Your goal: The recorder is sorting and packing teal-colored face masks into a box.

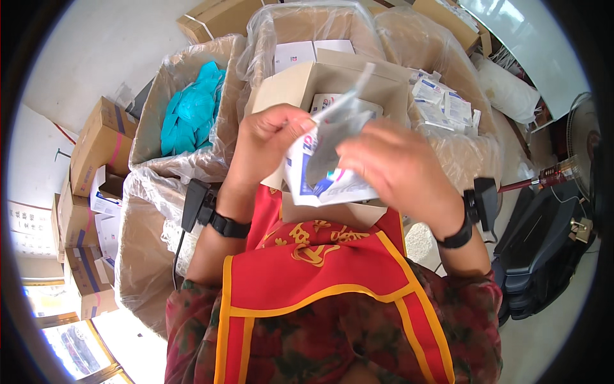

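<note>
A white and blue printed plastic pouch (pixel 304 171) is held up in front of my chest, its mouth spread apart and its grey inside showing. My left hand (pixel 275 137) pinches the upper left edge between thumb and fingers. At the pouch's right side, my right hand (pixel 396 163) has its fingers curled in on the edge, a little smeared by motion. Just beneath is an open cardboard box (pixel 281 89) with a white printed package (pixel 326 101) inside, partly covered by the pouch and my hands.
Turquoise folded items (pixel 194 110) fill a plastic-lined carton at left. Several flat white and blue packets (pixel 446 102) lie in a lined carton at right. White boxes (pixel 295 55) stand in the far carton. Brown cartons (pixel 102 144) are stacked far left; a fan (pixel 579 150) stands at right.
</note>
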Tool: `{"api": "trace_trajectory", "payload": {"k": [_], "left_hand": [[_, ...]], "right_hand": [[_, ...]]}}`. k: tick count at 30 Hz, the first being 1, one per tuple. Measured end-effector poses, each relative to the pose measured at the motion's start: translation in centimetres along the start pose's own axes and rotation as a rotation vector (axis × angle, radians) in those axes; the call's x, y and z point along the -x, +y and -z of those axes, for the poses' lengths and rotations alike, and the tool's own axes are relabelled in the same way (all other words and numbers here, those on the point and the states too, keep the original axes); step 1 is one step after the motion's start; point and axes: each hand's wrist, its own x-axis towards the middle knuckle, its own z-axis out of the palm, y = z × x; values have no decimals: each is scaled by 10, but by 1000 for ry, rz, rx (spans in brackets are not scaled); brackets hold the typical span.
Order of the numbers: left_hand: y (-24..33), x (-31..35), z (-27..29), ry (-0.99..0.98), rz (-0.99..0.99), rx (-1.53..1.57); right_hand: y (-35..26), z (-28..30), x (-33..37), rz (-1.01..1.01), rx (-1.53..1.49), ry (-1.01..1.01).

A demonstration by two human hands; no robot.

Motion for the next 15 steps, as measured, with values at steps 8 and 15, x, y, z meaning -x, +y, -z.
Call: {"api": "trace_trajectory", "payload": {"k": [8, 15], "left_hand": [[36, 6, -11, -182, -158, -259], [20, 5, -28, -7, 13, -85]], "right_hand": [[22, -8, -13, -61, 78, -45], [24, -14, -14, 35, 230, -15]]}}
